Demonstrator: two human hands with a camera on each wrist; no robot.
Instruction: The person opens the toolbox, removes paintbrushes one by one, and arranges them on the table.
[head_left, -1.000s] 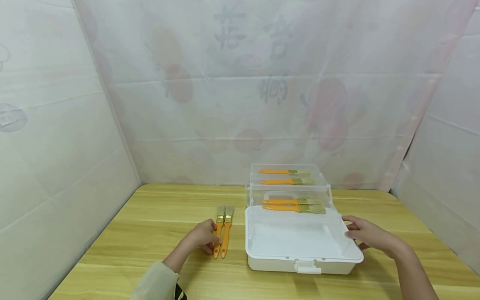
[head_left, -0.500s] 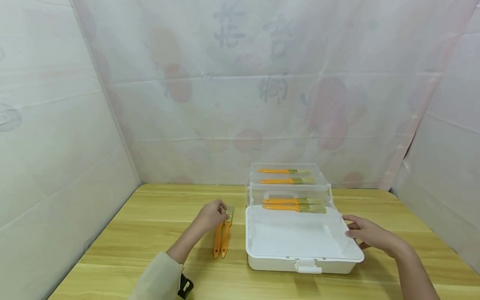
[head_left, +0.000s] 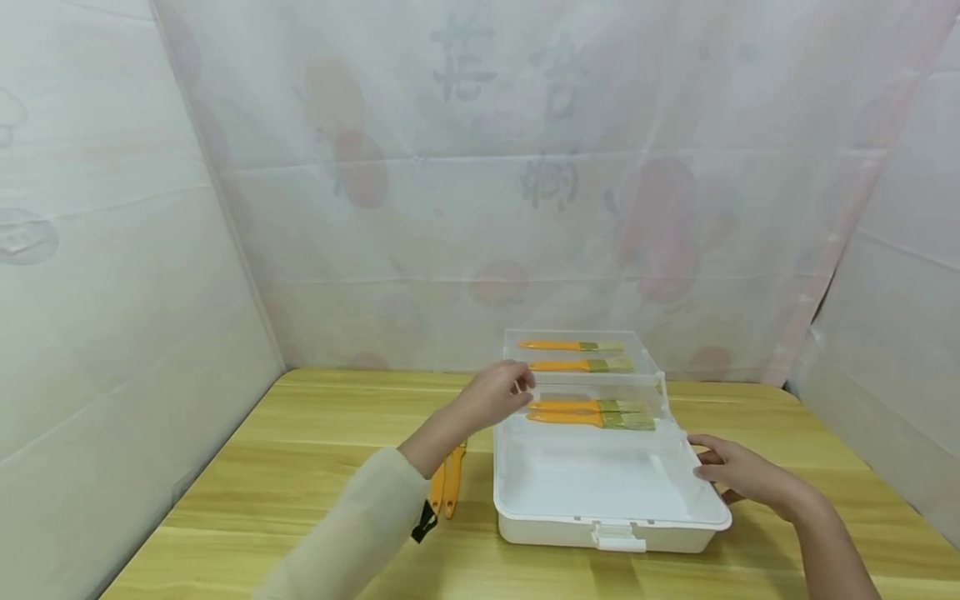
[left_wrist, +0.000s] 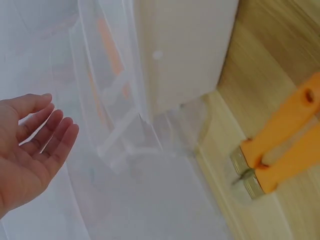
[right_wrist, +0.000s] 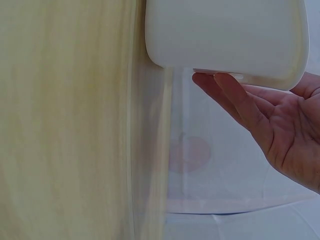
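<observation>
A white storage box (head_left: 600, 492) stands open on the wooden table (head_left: 300, 467), right of the middle, with its clear tiered trays (head_left: 585, 375) stepped up and back from the white base. The left hand (head_left: 495, 396) is raised at the left end of those trays, its fingers (head_left: 521, 385) loosely spread and just at the clear tray's edge; the left wrist view shows the palm open and the fingers (left_wrist: 47, 132) relaxed and slightly apart, holding nothing, though whether they actually touch the plastic cannot be told. The left forearm, in a beige sleeve (head_left: 352, 533), reaches up and across from the lower left. The right hand (head_left: 738, 471) lies at the right side of the box, fingers straight and together, with the fingertips against the rim; in the right wrist view the fingers (right_wrist: 235, 100) rest under the box's rounded white edge and the palm faces it. Four orange-handled paintbrushes lie in the trays: two in the upper tray (head_left: 573, 356) and two in the lower tray (head_left: 592, 412), all with the bristles pointing right. Two more paintbrushes (head_left: 446, 483) lie side by side on the table just left of the box, partly hidden by the left arm. Pale printed sheeting (head_left: 480, 183) encloses the table on three sides.
</observation>
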